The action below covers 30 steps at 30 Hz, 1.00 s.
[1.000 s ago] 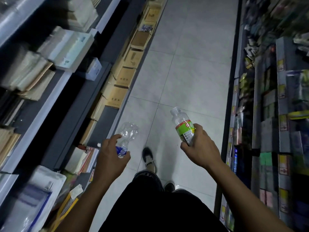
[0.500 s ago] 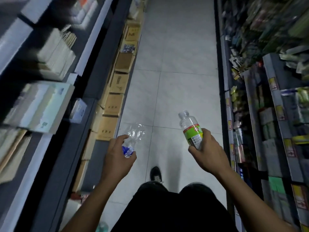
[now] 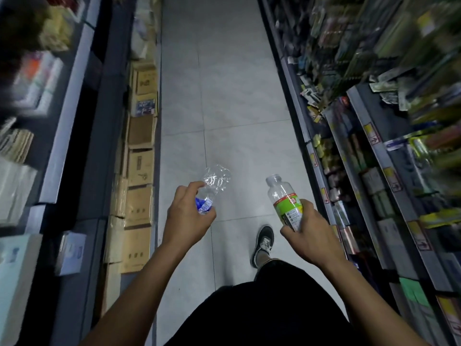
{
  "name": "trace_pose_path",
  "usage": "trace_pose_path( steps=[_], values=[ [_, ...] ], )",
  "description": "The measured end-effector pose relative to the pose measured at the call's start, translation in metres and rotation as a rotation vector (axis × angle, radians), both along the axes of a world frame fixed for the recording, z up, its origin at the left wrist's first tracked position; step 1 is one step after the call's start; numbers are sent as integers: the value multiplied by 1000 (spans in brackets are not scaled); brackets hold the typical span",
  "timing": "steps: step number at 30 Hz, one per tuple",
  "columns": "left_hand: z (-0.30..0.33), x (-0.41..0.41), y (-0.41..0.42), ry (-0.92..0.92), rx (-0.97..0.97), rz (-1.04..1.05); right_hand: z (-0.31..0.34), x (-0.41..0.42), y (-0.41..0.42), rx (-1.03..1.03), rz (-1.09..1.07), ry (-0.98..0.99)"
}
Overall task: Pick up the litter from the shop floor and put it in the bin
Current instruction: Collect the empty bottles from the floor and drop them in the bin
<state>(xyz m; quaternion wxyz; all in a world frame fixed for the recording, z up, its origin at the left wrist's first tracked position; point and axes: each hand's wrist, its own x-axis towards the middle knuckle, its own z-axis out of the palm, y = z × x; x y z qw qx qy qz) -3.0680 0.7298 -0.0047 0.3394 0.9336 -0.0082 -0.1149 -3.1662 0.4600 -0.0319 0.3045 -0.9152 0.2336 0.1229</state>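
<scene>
My left hand (image 3: 187, 218) grips a crumpled clear plastic bottle (image 3: 215, 182) with a blue label, its crushed body sticking out past my fingers. My right hand (image 3: 310, 236) holds an uncapped clear bottle with a green label (image 3: 284, 199), its open neck pointing forward and up. Both bottles are held in front of my waist above the grey tiled floor (image 3: 224, 96). No bin is in view.
A narrow aisle runs ahead between two shelf units. Cardboard boxes (image 3: 139, 171) line the floor edge under the left shelving (image 3: 74, 121). Packed goods and price tags fill the right shelves (image 3: 361, 146). My black-and-white shoe (image 3: 263, 242) steps forward on the tiles.
I have walked forward along the aisle, so the shelves and boxes slid past. Both hands kept their bottles and shifted slightly right in view.
</scene>
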Motion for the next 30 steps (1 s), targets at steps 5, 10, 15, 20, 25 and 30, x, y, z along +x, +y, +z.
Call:
trace_pose_path(
  steps=[5,10,15,20,25,30],
  values=[
    [6,61,-44,11,32,21,2,75,-34,-8,32,30],
    [3,111,-65,11,60,98,7,153,-58,-30,140,34],
    [1,152,-66,26,53,221,9,234,-66,-39,236,27],
    [-11,214,-47,68,50,342,8,328,-54,-81,317,54],
    [-24,302,-25,67,44,355,5,421,-34,-113,331,59],
    [-20,395,-13,76,10,291,11,501,-18,-123,304,62]
  ],
)
